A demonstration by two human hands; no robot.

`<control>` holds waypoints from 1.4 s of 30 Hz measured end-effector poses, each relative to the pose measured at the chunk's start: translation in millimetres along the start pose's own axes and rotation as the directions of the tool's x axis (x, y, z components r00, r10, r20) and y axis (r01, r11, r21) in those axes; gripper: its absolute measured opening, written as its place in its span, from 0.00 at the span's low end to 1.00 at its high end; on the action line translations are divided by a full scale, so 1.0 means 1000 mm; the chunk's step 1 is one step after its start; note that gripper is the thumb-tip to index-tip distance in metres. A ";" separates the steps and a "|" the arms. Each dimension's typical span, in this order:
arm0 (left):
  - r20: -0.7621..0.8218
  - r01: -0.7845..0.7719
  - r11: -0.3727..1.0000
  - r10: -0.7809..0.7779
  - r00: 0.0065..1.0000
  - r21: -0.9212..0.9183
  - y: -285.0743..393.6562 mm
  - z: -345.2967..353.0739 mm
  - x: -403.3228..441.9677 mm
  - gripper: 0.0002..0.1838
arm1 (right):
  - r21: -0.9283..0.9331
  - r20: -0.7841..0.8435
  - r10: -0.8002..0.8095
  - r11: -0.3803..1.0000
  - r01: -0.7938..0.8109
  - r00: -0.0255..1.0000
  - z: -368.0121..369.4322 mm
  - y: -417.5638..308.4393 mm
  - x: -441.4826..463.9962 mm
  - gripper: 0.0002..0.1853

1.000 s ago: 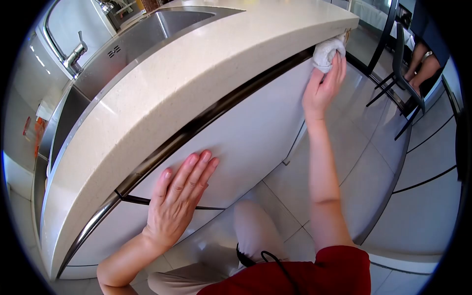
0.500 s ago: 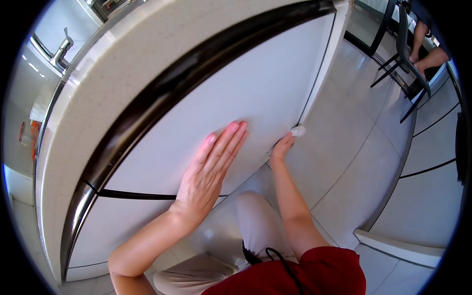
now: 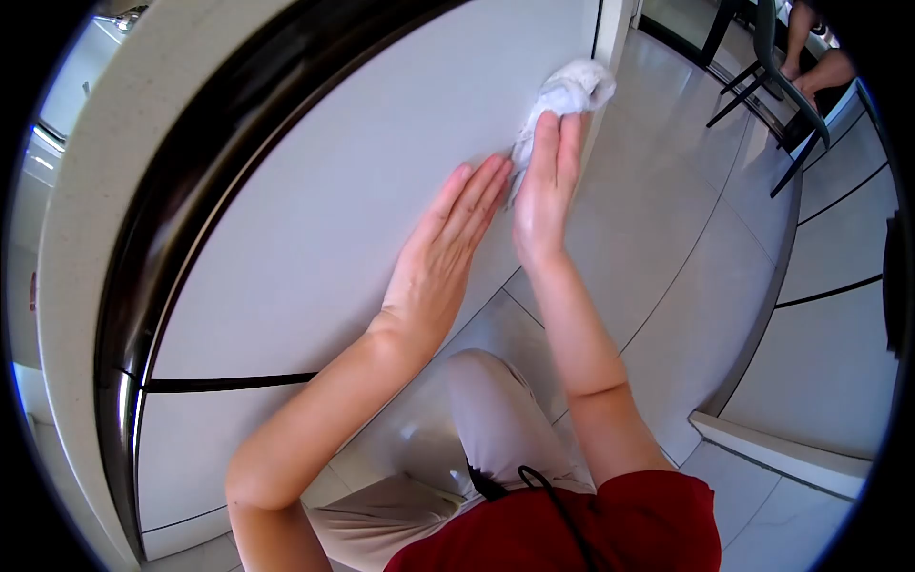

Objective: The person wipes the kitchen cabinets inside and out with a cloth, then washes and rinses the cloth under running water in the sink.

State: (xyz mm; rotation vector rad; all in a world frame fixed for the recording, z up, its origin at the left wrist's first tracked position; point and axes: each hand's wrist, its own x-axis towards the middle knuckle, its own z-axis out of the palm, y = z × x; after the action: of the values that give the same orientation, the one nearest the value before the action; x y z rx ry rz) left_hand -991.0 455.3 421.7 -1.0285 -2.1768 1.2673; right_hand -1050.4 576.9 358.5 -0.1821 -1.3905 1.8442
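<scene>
A white cloth is under the fingers of my right hand, pressed on the white cabinet front near its far edge. Part of the cloth bunches up beyond my fingertips, and another part hangs down beside the hand. My left hand lies flat on the same panel, its fingers stretched out and nothing held in it. Its fingertips are close to the hanging edge of the cloth. A dark, glossy handle strip curves along the panel's top, below the pale countertop.
Tiled floor extends right of the cabinet. A dark chair stands at the upper right, beside a seated person's bare legs. Other light cabinets line the right side. Part of the tap shows at the upper left.
From the countertop's underside, my right hand went down to the panel's bottom corner, then back up the panel with the cloth. My left hand slid up and right. The view shifted closer to the panel.
</scene>
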 end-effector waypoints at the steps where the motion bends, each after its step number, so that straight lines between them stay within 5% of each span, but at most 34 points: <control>1: -0.006 0.016 1.000 -0.016 1.000 -0.004 0.001 0.001 0.002 0.34 | -0.127 0.034 -0.143 0.981 0.146 0.989 -0.005 0.012 0.005 0.17; 4: -0.011 0.029 1.000 -0.029 1.000 -0.007 0.006 0.005 0.000 0.34 | -0.279 0.043 -0.272 0.921 0.274 0.961 -0.037 0.086 0.006 0.17; 8: -0.016 0.005 1.000 -0.005 1.000 0.002 0.013 0.015 -0.009 0.35 | -0.386 -0.094 -0.058 0.922 0.017 0.994 -0.078 0.188 -0.036 0.19; 11: 0.003 -0.037 0.999 0.037 0.999 -0.014 0.021 0.028 -0.017 0.35 | -0.296 -0.205 0.061 0.947 -0.121 0.977 -0.090 0.242 -0.077 0.24; 13: 0.019 -0.051 0.998 0.052 0.998 -0.024 0.028 0.033 -0.024 0.34 | -0.073 -0.400 0.299 0.932 -0.356 0.866 -0.091 0.267 -0.104 0.27; 17: 0.050 -0.115 0.993 0.116 0.992 -0.025 0.029 0.035 -0.043 0.34 | 0.131 -0.511 0.427 0.897 -0.423 0.746 -0.084 0.318 -0.169 0.28; 19: 0.073 -0.134 0.991 0.136 0.988 -0.025 0.029 0.034 -0.055 0.34 | 0.419 -0.486 0.743 0.660 -0.623 0.460 -0.077 0.329 -0.209 0.28; 22: 0.095 -0.168 0.985 0.170 0.981 -0.036 0.025 0.035 -0.071 0.35 | 0.719 -0.005 0.930 0.258 -0.646 0.367 -0.081 0.365 -0.281 0.25; 24: 0.097 -0.177 0.983 0.180 0.979 -0.042 0.021 0.034 -0.078 0.35 | 0.668 -0.075 0.984 0.168 -0.725 0.160 -0.039 0.303 -0.296 0.21; 25: 0.092 -0.175 0.984 0.177 0.980 -0.024 0.020 0.034 -0.081 0.35 | 0.605 -0.233 0.972 0.174 -0.777 0.036 -0.023 0.280 -0.301 0.20; 29: 0.135 -0.223 0.975 0.219 0.966 0.015 0.022 0.039 -0.099 0.36 | 0.669 -0.053 0.994 0.109 -0.735 0.100 -0.011 0.249 -0.328 0.18; 30: 0.145 -0.219 0.976 0.215 0.966 0.014 0.019 0.038 -0.102 0.36 | 0.499 0.073 0.972 0.160 -0.852 0.225 -0.007 0.215 -0.324 0.18; 32: 0.160 -0.257 0.966 0.253 0.954 0.007 0.017 0.038 -0.108 0.36 | 0.305 0.229 0.924 0.231 -0.924 0.306 0.003 0.146 -0.295 0.18; 34: 0.157 -0.239 0.971 0.235 0.959 0.007 0.023 0.047 -0.120 0.36 | 0.487 0.325 0.945 -0.145 -0.861 0.024 0.007 0.096 -0.250 0.18; 35: 0.143 -0.227 0.974 0.223 0.964 0.016 0.024 0.049 -0.124 0.36 | 0.472 0.333 0.943 -0.153 -0.868 0.015 0.004 0.088 -0.236 0.18; 38: 0.182 -0.288 0.957 0.285 0.941 -0.011 0.011 0.040 -0.130 0.35 | 0.373 0.339 0.941 -0.116 -0.921 0.019 0.000 0.063 -0.199 0.17; 42: 0.064 -0.172 0.974 0.183 0.981 -0.148 0.015 0.042 -0.127 0.33 | 0.416 0.328 0.901 0.133 -0.899 0.285 0.005 -0.001 -0.159 0.16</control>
State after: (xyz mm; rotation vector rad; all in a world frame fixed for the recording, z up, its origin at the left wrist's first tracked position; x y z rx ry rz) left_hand -931.9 339.0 389.5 -1.2759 -2.3039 1.2627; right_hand -946.4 467.2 307.6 -0.9263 -0.5746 3.1885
